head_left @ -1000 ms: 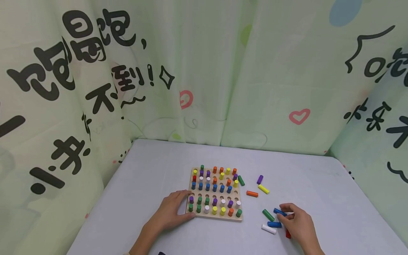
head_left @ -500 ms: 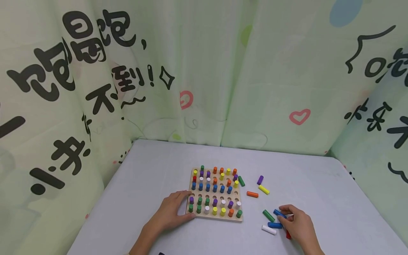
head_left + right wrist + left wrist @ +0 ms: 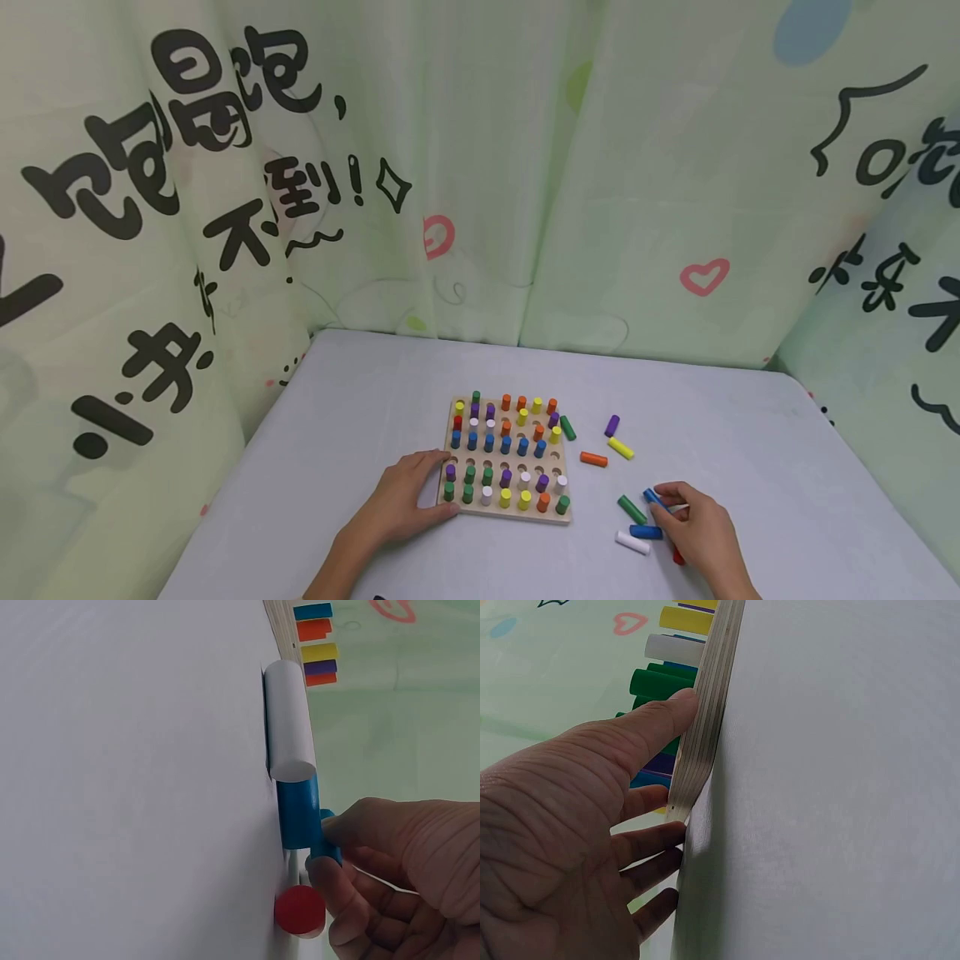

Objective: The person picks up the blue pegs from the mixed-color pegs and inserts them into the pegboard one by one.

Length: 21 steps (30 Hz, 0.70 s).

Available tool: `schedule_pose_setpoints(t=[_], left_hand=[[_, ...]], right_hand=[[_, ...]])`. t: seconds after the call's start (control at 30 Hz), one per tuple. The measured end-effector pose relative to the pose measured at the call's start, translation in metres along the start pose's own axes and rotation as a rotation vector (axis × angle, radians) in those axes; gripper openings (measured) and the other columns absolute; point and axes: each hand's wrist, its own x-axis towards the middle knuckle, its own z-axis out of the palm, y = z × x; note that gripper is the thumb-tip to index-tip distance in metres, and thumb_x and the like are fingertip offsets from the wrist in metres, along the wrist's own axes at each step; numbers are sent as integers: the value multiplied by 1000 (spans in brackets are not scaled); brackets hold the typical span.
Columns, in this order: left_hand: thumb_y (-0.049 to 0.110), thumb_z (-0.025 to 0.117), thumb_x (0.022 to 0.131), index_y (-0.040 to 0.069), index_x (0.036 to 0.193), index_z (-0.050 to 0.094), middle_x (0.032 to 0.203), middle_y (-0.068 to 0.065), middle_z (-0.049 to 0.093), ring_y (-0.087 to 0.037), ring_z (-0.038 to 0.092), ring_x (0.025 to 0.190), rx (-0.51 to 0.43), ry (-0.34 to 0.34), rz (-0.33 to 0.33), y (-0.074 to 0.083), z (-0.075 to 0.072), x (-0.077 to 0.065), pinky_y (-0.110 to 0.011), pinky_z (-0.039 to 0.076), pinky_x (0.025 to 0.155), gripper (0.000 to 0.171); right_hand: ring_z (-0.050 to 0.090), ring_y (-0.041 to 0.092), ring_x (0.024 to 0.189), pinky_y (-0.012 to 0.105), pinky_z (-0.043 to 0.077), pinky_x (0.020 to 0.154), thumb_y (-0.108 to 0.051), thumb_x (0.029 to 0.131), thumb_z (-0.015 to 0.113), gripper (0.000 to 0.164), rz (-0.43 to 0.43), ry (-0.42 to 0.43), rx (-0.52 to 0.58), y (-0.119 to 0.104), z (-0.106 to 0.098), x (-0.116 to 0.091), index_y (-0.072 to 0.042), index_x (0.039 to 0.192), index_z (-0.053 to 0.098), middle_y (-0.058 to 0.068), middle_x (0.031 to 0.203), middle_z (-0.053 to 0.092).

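A wooden pegboard (image 3: 558, 515) stands on the table, with rows of coloured pegs upright in its holes. My left hand (image 3: 408, 496) rests against its near left corner, thumb on the front edge and fingers spread along the left side. To the right, my right hand (image 3: 701, 525) pinches a blue peg (image 3: 657, 500) between thumb and fingers; the same blue peg (image 3: 328, 847) shows partly hidden in the right wrist view. Close by lie another blue peg (image 3: 646, 532), a white peg (image 3: 632, 542), a green peg (image 3: 632, 509) and a red peg (image 3: 678, 556), partly covered by the hand.
Between board and right hand, loose orange (image 3: 593, 459), yellow (image 3: 620, 447) and purple pegs (image 3: 612, 426) lie on the white tablecloth (image 3: 360, 400). A green peg (image 3: 567, 427) lies at the board's right edge. A printed curtain (image 3: 480, 167) encloses the table's back and sides.
The blue peg in my right hand has tilted and come slightly up from among the others. My left hand keeps its place at the board.
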Motion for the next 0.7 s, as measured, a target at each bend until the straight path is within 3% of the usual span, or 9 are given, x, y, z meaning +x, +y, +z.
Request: schedule_pose_setpoints(t=[0.7], left_hand=[[53, 78, 84, 13, 147, 52, 149, -15, 52, -38, 46, 140, -2, -6, -8, 1, -1, -1, -67, 37, 112, 79]], right_hand=[[61, 19, 80, 30, 56, 67, -15, 93, 71, 34, -41, 7, 20, -22, 8, 2, 3, 121, 65, 8, 95, 70]])
